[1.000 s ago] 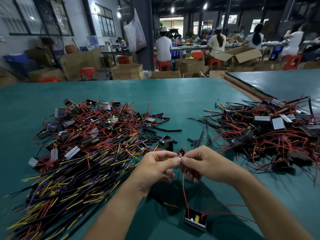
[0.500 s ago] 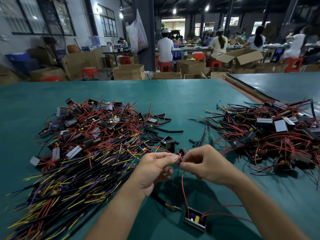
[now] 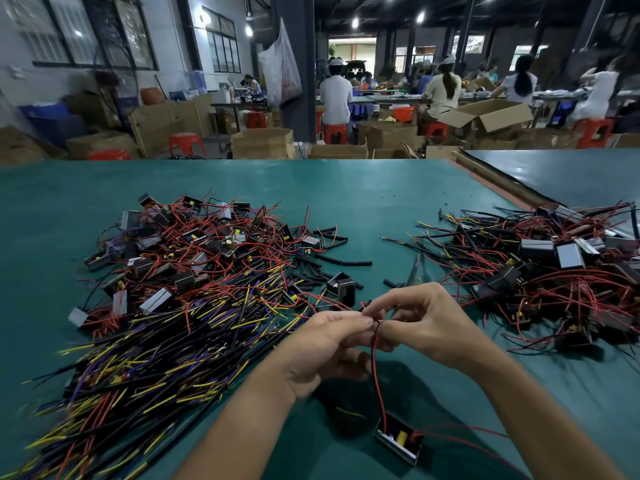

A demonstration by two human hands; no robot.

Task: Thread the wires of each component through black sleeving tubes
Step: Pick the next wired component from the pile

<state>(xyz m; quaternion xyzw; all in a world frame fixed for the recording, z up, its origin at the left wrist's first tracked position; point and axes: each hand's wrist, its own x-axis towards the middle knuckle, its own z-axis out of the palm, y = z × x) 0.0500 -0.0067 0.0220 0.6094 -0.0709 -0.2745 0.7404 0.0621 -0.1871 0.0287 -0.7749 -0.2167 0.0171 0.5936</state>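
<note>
Pinching red wire (image 3: 375, 375) end at frame centre with left hand (image 3: 323, 344) and right hand (image 3: 429, 327), fingertips touching. Can't make out a sleeving tube in the pinch, too small. Runs down to component (image 3: 398, 441), bottom centre on green table (image 3: 346, 188). Keep exposed tip short and straight, feed squarely into bore, slide rather than shove. Take spares from loose black tubes (image 3: 341, 263) above hands.
</note>
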